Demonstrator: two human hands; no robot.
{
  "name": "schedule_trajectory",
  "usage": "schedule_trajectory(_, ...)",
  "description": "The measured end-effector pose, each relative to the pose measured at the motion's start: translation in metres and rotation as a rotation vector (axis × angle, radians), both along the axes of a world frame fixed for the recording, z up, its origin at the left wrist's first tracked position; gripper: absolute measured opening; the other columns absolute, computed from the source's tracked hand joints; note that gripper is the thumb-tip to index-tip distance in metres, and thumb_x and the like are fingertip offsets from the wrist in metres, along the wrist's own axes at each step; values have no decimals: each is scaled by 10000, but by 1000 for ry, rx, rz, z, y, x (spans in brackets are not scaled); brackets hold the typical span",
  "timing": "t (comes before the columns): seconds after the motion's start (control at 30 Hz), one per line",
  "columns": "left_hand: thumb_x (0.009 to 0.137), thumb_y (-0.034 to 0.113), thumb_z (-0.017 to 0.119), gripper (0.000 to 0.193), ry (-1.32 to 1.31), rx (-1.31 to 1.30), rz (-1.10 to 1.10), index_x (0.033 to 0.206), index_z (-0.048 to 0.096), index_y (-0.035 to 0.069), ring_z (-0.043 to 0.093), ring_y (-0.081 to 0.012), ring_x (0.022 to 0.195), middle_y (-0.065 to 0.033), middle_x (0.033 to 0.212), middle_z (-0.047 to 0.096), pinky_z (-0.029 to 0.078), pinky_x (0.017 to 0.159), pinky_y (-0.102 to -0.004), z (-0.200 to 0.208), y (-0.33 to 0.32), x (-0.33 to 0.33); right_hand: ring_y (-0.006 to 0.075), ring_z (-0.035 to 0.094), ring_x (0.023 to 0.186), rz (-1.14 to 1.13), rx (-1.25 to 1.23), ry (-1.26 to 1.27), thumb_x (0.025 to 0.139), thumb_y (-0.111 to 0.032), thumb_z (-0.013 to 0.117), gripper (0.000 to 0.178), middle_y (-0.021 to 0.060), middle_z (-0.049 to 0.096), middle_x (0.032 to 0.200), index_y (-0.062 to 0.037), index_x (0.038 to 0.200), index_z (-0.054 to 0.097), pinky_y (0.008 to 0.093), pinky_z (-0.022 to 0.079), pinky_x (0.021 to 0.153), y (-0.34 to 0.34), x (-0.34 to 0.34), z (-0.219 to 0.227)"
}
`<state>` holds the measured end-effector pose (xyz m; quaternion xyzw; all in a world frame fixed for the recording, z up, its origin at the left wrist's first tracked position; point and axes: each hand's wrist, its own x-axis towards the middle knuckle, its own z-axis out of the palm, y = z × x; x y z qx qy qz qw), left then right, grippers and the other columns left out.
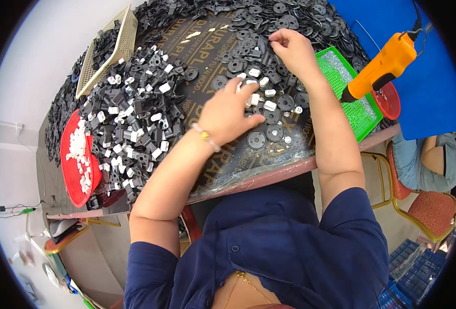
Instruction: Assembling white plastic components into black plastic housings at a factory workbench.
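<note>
My left hand (227,110), a beaded bracelet at its wrist, is over the middle of the table with thumb and fingers apart. Its fingertips reach the small white plastic pieces (269,106) lying among black round discs (256,139). Farther off and to the right, my right hand (296,50) is bent inward, with thumb and forefinger close together beside the heap of black discs (248,44). Whatever lies between those fingertips, if anything, is too small or hidden to make out. Near the left hand, a few small metal-looking bits lie around the discs.
Black parts with white inserts (130,129) pile up on the left, by a red tray (72,177) of white pieces and a cream basket (128,38). On the right, an orange power screwdriver (390,59) hangs over a green basket (336,77) of screws; a red bowl (394,103) adjoins it.
</note>
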<state>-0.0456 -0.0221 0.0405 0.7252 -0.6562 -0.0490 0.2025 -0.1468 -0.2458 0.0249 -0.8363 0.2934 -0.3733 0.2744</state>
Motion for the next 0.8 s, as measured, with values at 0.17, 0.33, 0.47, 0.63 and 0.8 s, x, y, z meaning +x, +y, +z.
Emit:
schedule_trajectory(0.17, 969, 219, 614, 504, 1003, -197, 202, 1391, 459, -8, 614, -299, 1141, -214, 1249, 615, 525, 956, -392, 15, 0, 28, 118, 643, 818, 344, 119, -245, 861, -68, 676, 132, 54, 666, 932, -18, 980, 701, 251, 515, 719, 56, 12, 25)
schedule_trajectory(0.33, 1010, 130, 534, 407, 1880, -130, -31, 1396, 441, 35, 663, -235, 1037, -170, 1161, 639, 562, 922, -386, -10, 11, 37, 169, 651, 834, 606, 109, -110, 902, -97, 641, 164, 72, 679, 896, -10, 1017, 718, 286, 512, 748, 69, 11, 29)
schedule_trajectory(0.47, 1008, 105, 531, 398, 1856, -317, 89, 1392, 433, 62, 660, -261, 1042, -166, 1157, 629, 563, 916, -385, -33, 20, 51, 316, 676, 949, 191, -128, 228, 865, -131, 668, 226, 175, 702, 1011, -7, 1047, 716, 393, 524, 845, 32, 2, 15)
schedule_trajectory(0.63, 999, 109, 553, 435, 1835, -390, 122, 1409, 416, 61, 658, -273, 1046, -149, 1139, 619, 561, 912, -384, -31, 20, 49, 380, 675, 942, 115, -126, 613, 753, -135, 725, 239, 225, 699, 956, 17, 936, 710, 452, 537, 852, 19, 3, -8)
schedule_trajectory(0.8, 975, 82, 580, 471, 1655, -392, 107, 1412, 409, 42, 642, -277, 1089, -173, 1173, 619, 540, 940, -399, -31, 20, 39, 316, 683, 828, 87, -100, 373, 772, -105, 724, 261, 167, 688, 929, -4, 1010, 688, 397, 538, 768, 26, 11, -8)
